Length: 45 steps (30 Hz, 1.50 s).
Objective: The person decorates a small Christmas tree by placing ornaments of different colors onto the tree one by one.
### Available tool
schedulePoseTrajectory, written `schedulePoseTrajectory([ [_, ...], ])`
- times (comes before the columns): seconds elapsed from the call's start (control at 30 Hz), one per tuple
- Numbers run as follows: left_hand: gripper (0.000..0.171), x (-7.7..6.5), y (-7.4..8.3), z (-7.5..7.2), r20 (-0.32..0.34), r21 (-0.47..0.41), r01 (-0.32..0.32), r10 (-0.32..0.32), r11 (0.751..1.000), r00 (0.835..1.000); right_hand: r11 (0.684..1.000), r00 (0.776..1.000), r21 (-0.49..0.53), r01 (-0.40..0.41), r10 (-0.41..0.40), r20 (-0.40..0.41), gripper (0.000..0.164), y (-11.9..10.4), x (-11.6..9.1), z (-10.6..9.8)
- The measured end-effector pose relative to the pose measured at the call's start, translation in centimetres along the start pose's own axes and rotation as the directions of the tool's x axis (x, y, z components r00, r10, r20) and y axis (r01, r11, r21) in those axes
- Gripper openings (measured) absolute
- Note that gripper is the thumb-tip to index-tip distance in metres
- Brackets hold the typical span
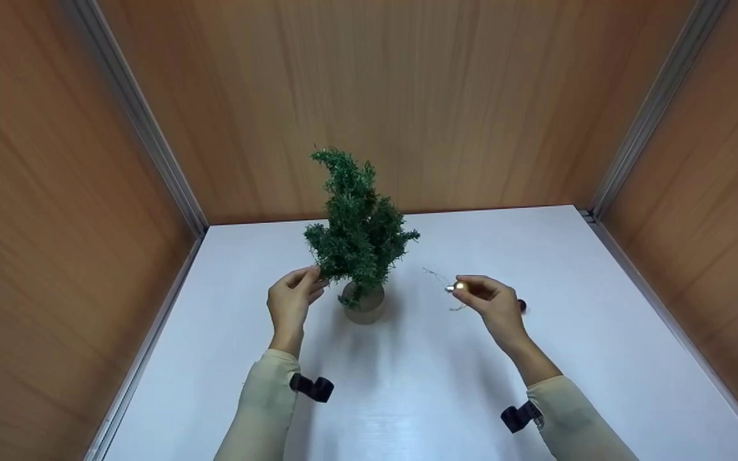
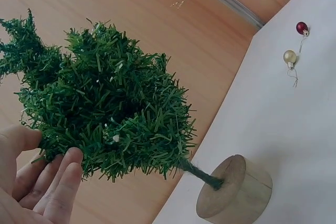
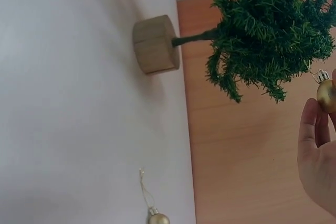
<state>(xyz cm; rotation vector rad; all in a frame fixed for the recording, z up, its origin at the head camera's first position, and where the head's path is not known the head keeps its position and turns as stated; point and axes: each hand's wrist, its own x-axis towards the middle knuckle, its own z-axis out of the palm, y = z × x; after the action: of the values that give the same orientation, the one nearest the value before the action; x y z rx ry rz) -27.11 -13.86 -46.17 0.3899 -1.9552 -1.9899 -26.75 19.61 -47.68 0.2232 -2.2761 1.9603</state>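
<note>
A small green tree (image 1: 357, 234) stands upright on its round wooden base (image 2: 245, 192) on the white tabletop (image 1: 394, 416), between the person's two hands and closer to the left one. The left hand (image 1: 292, 299) pinches the tip of a low branch on the tree's left side, thumb and fingers curled about the foliage. The right hand (image 1: 494, 306) grasps a gold bauble (image 1: 461, 286) between thumb and fingertips, to the right of the tree and apart from it — the bauble's silvery cap points toward the branches, and a thin thread loop (image 1: 434, 274) trails from it on that same side. Two more ornaments lie on the tabletop near each other, right of the tree: a second gold bauble (image 2: 290, 56) and a dark red bauble (image 2: 301, 27) — in the head view the right hand partly hides them.
</note>
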Motion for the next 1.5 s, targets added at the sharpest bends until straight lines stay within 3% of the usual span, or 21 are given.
schedulePoseTrajectory([
  [0.4, 0.023, -0.1, 0.0, 0.4, 0.01, -0.045, 0.009, -0.009, 0.999, 1.0, 1.0, 0.999, -0.003, 0.018, -0.018, 0.04, 0.032, -1.3, 0.2, 1.0],
  [0.67, 0.026, 0.1, -0.1, 0.3, 0.01, -0.048, 0.03, -0.029, 0.998, 1.0, 0.999, 0.997, -0.022, 0.046, -0.044, 0.07, 0.029, -4.2, -1.1, 1.8],
  [1.5, 0.034, -0.5, -0.4, -0.3, 0.004, -0.052, -0.001, 0.001, 0.999, 1.0, 0.998, 0.99, -0.007, 0.069, -0.067, 0.123, 0.028, -5.1, -1.6, 3.4],
])
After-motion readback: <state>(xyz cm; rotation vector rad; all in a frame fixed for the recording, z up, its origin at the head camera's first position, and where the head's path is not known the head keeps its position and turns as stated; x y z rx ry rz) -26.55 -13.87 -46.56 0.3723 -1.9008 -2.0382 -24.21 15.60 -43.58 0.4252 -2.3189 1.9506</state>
